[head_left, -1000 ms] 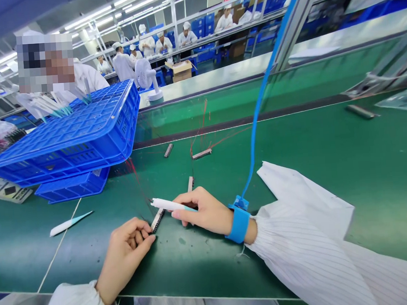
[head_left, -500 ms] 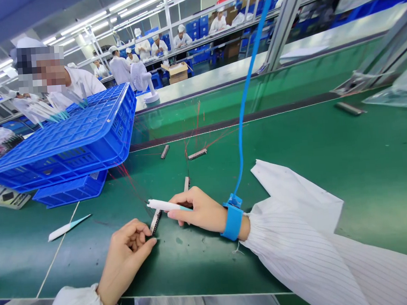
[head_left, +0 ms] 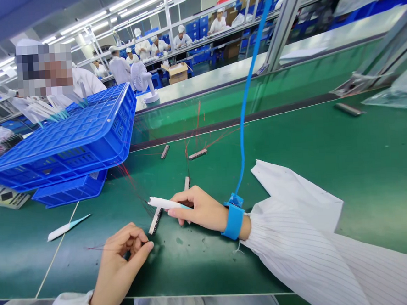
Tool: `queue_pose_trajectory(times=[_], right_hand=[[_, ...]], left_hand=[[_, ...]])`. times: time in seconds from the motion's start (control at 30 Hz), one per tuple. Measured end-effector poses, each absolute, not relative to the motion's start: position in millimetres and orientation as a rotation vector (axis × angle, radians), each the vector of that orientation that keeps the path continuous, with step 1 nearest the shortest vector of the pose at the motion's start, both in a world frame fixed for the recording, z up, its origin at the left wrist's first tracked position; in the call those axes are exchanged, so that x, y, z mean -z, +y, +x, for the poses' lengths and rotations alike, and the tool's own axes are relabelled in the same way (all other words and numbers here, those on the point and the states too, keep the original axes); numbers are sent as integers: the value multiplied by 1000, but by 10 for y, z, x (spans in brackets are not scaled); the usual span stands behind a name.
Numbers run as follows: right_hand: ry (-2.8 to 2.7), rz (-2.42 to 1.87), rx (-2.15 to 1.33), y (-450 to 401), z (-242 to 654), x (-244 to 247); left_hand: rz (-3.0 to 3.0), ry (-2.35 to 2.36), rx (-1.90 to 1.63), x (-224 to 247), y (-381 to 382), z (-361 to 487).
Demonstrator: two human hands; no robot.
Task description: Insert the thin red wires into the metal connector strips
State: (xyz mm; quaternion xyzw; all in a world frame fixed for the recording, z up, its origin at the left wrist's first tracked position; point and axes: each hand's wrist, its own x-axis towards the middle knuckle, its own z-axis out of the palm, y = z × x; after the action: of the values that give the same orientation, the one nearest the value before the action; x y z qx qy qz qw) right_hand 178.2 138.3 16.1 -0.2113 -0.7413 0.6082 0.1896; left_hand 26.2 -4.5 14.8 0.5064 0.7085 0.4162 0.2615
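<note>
Left hand drawn back from strip; right hand unmoved.

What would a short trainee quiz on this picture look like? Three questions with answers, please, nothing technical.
1. What white device stands on the pale ledge beyond the large blue crate?
2. True or false: a second pen-shaped tool lies on the green table, apart from both hands.
3. Choose one. The right hand holds: A) nothing; B) a white-and-turquoise pen-shaped tool; C) scissors.

Key: 1. A fan. 2. True. 3. B.
</note>
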Motion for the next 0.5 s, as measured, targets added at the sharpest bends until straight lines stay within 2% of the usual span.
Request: queue_pose_trajectory(times=[0.5], right_hand=[[-1971,-576,-1825,1396,1771,-146]], left_hand=[[2034,1793,-1073,-229,-214,235]])
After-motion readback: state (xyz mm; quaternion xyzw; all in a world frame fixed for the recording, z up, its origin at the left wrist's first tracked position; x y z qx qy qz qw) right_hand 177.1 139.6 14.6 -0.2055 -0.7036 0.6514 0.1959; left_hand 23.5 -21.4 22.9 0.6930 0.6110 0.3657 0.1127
